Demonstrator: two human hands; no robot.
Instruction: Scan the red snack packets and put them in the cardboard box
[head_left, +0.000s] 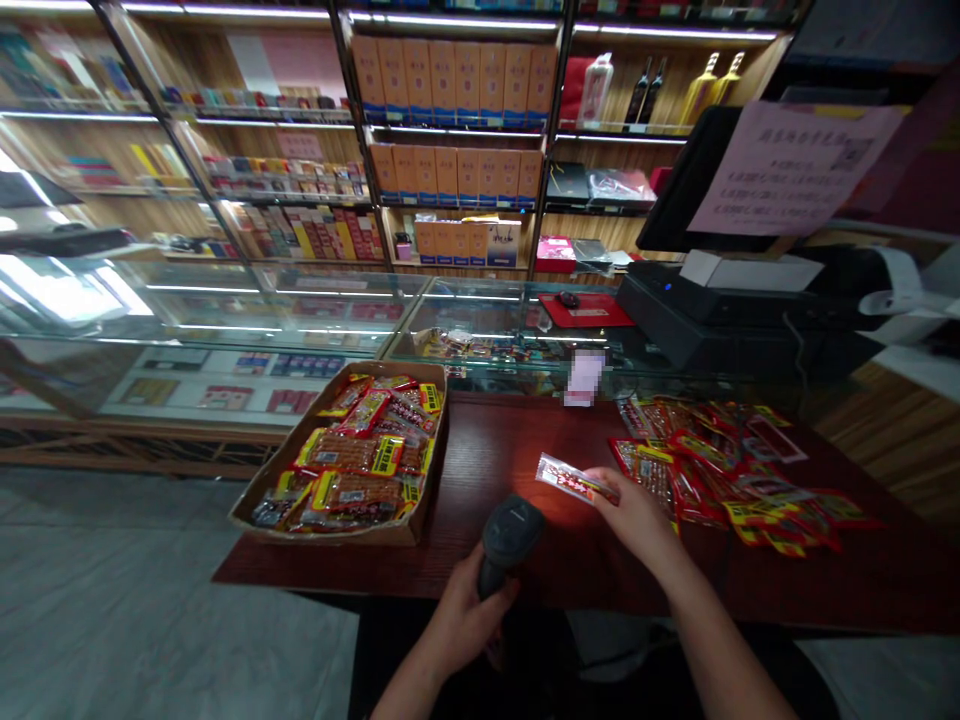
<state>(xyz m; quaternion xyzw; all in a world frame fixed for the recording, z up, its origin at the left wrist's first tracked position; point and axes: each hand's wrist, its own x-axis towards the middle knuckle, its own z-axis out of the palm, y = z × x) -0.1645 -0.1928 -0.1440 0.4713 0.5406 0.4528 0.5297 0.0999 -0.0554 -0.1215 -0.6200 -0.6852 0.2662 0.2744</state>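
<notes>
My left hand [466, 618] is wrapped round the handle of a dark barcode scanner [513, 530] at the table's front edge. The scanner's head points toward a small snack packet [566, 477], and a reddish glow lies on the wood beside it. My right hand [634, 515] pinches that narrow, shiny packet by its right end, above the dark red tabletop [495, 440]. To the left, an open cardboard box [427, 525] holds several red and yellow snack packets [352, 452]. A loose pile of similar packets [712, 460] lies to the right of my right hand.
A glass display counter [300, 310] runs behind the table. On the right stand a monitor [686, 180] with a paper sheet [787, 170] and a black cash drawer [720, 330]. A mouse [568, 299] rests on a red mat [592, 316]. Lit shelves hold boxes [454, 80] and bottles.
</notes>
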